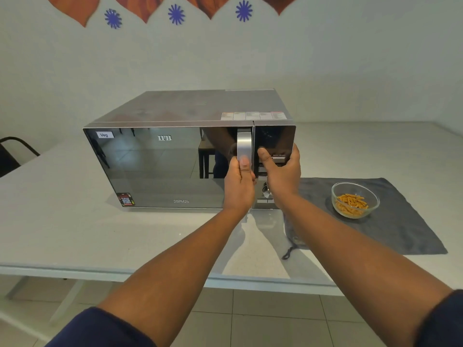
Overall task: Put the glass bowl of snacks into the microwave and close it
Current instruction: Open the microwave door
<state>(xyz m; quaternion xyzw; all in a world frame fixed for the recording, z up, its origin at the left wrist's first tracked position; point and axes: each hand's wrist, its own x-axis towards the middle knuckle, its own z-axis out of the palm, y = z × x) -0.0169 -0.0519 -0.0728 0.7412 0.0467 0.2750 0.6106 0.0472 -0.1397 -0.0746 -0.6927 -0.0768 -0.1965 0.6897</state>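
Observation:
A mirror-fronted microwave (160, 169) stands on the white table with its door shut. My left hand (239, 184) is wrapped around the silver vertical door handle (243, 146). My right hand (281, 171) rests against the control panel (274, 139) on the microwave's right side, thumb on the panel and fingers around the right edge. To the right, a glass bowl (355, 200) of orange snack sticks sits on a dark grey cloth (400, 226), apart from both hands.
The white table (75, 221) runs to a front edge near me, tiled floor below. A wall is close behind the microwave. A black chair (12, 151) stands at the far left. A dark cord (289, 251) lies by the cloth's near left corner.

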